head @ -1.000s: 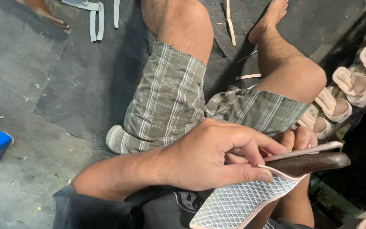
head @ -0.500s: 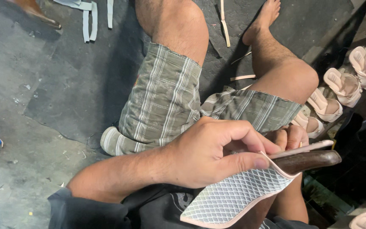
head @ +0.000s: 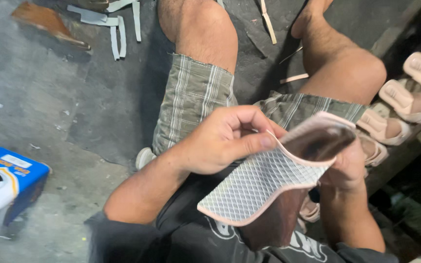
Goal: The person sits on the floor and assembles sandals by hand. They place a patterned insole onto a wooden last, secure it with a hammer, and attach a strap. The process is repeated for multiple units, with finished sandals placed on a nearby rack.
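1. One shoe sole (head: 264, 187) sits in my two hands, held over my lap between my bent knees
2. Its upturned face is pale grey with a fine diamond-grid tread, edged all round by a thin pinkish rim; the other side shows dark glossy brown where the sole curls over near the top
3. My left hand (head: 220, 141) clamps the upper left edge, thumb pressed flat on the pink rim and fingers curled behind, so that grip is closed on the sole
4. My right hand (head: 349, 163) holds the far right end from beneath, fingers wrapped under the brown side; that grip is closed on the sole too
5. The sole bends between the two hands, its top end folded back and its lower end pointing at my dark shirt
6. One blue carton (head: 6, 182) lies on the concrete floor (head: 49, 97) at my left, well apart from the sole
7. Several pale sandals (head: 405, 100) stand in a row at my right, at least four that I can count
8. A few pale cut strips (head: 118, 29) lie on the floor beyond my knee
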